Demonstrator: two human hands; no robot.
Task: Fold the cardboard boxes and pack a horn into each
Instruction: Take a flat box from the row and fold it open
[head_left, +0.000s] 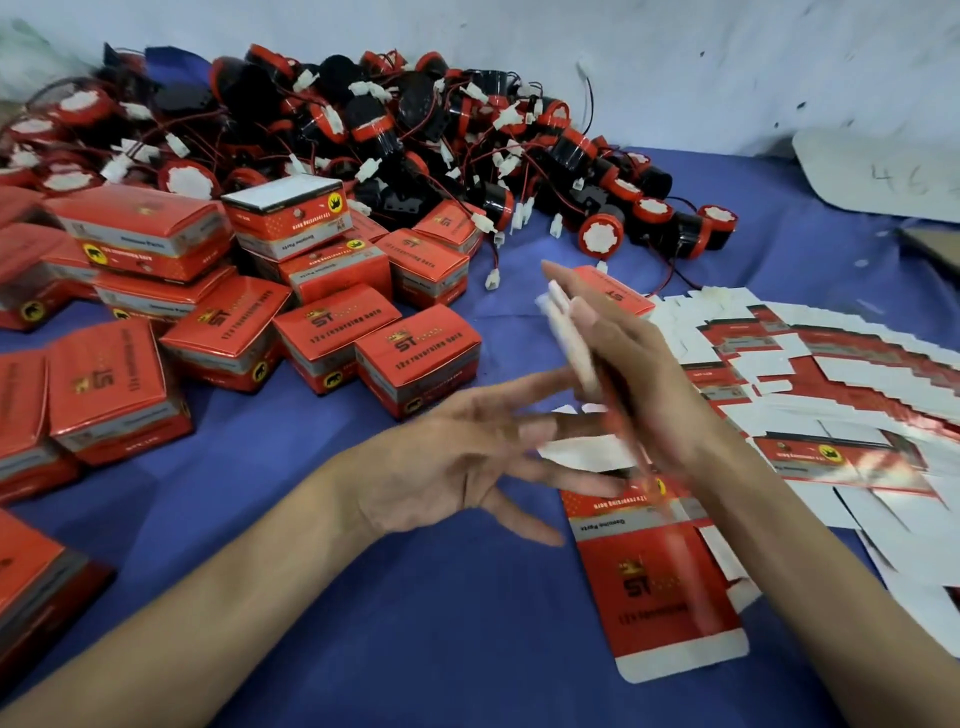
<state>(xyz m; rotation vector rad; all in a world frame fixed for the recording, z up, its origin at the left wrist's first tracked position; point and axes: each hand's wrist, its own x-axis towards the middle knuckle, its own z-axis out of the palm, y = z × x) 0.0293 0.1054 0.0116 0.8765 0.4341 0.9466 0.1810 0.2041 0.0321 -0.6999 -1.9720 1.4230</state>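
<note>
Right hand (639, 374) grips a flat red-and-white cardboard box blank (571, 338) edge-up; left hand (441, 462) is spread wide, holding nothing

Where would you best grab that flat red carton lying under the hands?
Probably its white near-end flap, pinched from the near side: the flat red carton lies flush on the blue cloth, and the left hand and right hand overlap its far end.

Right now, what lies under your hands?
A flat blank lies on the blue cloth. Its far end is covered by the left hand, the right hand and the blurred blank it holds.
</note>
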